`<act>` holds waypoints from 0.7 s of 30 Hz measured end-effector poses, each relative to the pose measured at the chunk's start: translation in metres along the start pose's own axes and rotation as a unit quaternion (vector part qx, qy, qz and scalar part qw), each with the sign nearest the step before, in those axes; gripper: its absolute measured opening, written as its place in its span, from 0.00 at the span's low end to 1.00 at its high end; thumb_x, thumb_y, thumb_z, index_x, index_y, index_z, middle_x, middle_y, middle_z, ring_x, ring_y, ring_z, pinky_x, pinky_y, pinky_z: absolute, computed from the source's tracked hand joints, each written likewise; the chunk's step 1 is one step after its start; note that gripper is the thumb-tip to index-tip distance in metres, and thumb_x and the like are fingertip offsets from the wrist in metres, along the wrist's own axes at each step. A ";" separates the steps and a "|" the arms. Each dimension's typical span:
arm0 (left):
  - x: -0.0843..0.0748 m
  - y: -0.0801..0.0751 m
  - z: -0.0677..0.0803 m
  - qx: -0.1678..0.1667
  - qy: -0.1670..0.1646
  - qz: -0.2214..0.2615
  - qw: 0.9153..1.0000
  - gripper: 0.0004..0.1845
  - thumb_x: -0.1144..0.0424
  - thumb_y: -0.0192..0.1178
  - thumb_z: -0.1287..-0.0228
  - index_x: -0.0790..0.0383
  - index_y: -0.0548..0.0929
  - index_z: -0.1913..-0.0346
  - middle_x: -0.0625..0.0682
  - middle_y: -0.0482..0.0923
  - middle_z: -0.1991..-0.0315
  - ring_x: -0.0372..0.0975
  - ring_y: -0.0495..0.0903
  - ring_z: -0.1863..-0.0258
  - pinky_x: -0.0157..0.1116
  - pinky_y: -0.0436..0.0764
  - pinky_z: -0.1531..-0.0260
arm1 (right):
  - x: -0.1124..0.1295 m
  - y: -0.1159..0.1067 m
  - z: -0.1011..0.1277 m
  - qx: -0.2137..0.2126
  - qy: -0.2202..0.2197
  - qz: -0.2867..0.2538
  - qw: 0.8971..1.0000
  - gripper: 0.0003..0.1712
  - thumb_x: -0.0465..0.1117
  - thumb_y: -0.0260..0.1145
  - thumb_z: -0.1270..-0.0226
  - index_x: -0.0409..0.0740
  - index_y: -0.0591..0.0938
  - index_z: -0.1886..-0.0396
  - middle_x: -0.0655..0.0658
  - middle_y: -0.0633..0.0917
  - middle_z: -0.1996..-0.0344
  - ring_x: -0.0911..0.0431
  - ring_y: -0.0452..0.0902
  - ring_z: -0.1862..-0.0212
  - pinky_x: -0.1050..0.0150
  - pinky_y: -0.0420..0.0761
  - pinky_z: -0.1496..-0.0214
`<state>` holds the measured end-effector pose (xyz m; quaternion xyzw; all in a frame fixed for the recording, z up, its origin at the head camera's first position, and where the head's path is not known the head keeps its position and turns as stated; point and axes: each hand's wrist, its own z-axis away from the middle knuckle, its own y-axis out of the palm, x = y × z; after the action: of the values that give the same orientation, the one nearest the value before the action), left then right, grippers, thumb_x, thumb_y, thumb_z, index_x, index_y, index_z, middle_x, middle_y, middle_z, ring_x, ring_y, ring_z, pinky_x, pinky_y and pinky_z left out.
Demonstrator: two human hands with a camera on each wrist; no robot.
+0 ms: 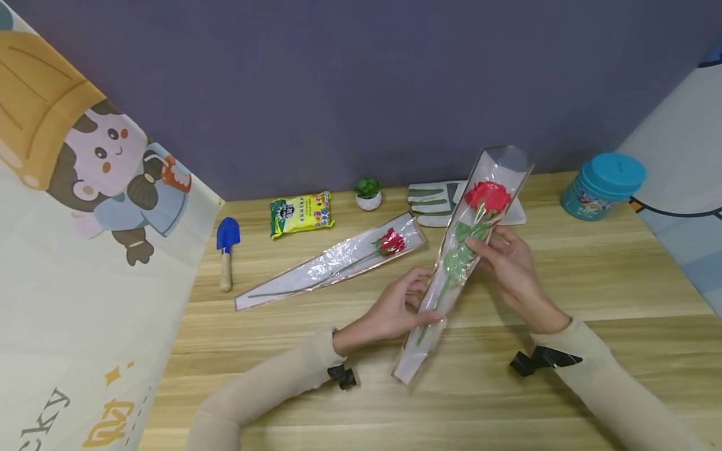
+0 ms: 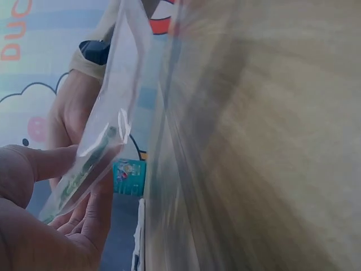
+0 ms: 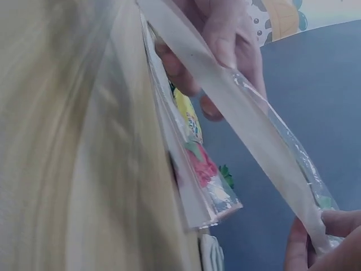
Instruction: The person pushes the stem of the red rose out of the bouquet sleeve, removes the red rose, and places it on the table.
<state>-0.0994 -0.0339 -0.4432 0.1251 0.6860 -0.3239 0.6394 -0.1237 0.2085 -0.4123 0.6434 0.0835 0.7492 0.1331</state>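
Two hands are on one item: you hold a wrapped rose (image 1: 462,250) in its clear sleeve, tilted above the wooden tabletop (image 1: 592,282), bloom end raised toward the back wall and narrow end low near the front edge. Your left hand (image 1: 395,310) pinches the lower part of the sleeve, fingers (image 2: 42,161) closed on the plastic; your right hand (image 1: 510,266) grips the middle section beside the leaves, fingers curled round it.

One second wrapped rose (image 1: 338,260) lies flat on the tabletop, to the left of the held one and apart from it. Along the back edge sit a blue trowel (image 1: 227,247), a yellow packet (image 1: 301,213), a small potted plant (image 1: 368,193), a pair of work gloves (image 1: 437,202) partly hidden behind the held sleeve, and a teal tin (image 1: 602,186) at far right. Both wrist views are blurred; they confirm only plastic held between fingers.
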 end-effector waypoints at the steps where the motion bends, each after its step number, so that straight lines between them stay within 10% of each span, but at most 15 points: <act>1: 0.001 0.000 0.001 0.000 0.000 0.006 1.000 0.39 0.68 0.76 0.41 0.59 0.70 0.28 0.63 0.87 0.48 0.32 0.84 0.65 0.29 0.89 0.61 | 0.002 0.001 -0.001 -0.003 -0.003 0.005 1.000 0.23 0.32 0.71 0.30 0.52 0.74 0.42 0.59 0.91 0.57 0.66 0.87 0.58 0.73 0.88 0.55; 21: -0.002 -0.003 0.017 -0.011 -0.018 0.088 0.996 0.33 0.75 0.71 0.40 0.63 0.72 0.32 0.69 0.87 0.54 0.31 0.84 0.70 0.29 0.88 0.62 | 0.029 0.014 -0.016 -0.004 -0.063 -0.013 0.998 0.24 0.31 0.73 0.33 0.47 0.75 0.41 0.55 0.92 0.58 0.65 0.88 0.60 0.72 0.89 0.58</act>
<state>-0.0871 -0.0461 -0.4399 0.1719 0.6641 -0.2613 0.6791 -0.1452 0.2050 -0.3831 0.6875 0.0807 0.7059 0.1500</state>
